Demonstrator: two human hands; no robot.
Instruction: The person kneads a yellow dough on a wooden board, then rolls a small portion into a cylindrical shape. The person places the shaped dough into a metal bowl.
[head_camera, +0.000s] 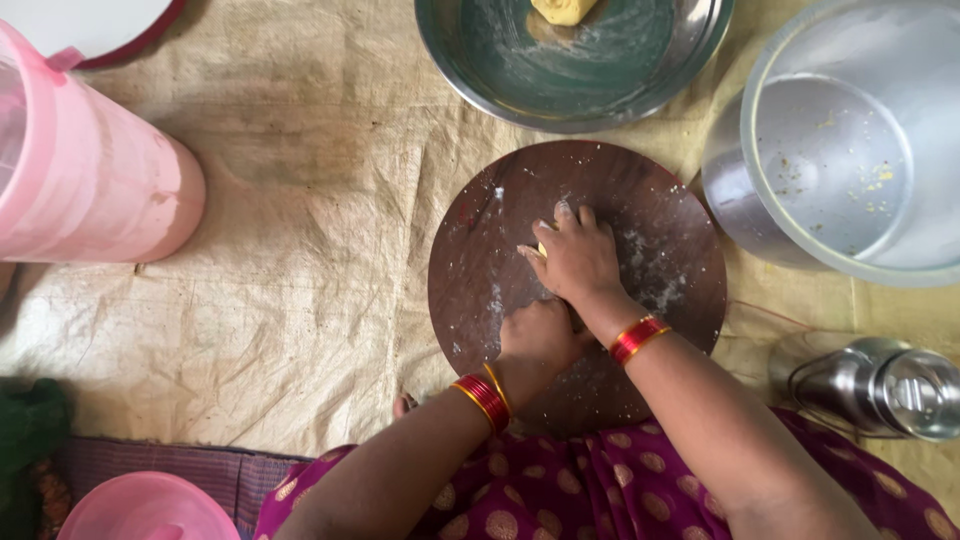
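Hands (560, 300) over dough (543, 249) on board (470, 260)

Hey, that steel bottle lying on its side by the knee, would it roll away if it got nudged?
Probably yes: the steel bottle is a smooth cylinder lying on its side, so a sideways nudge would likely set it rolling. The wrinkled floor cloth under it may slow it. Its shiny surface looks slippery, especially to floured hands like the right hand.

Tan sheet (300, 250) on floor carries round brown board (480, 260), steel plate (480, 60), pot (740, 200), pink jug (90, 190), prob. steel flask (880, 390).
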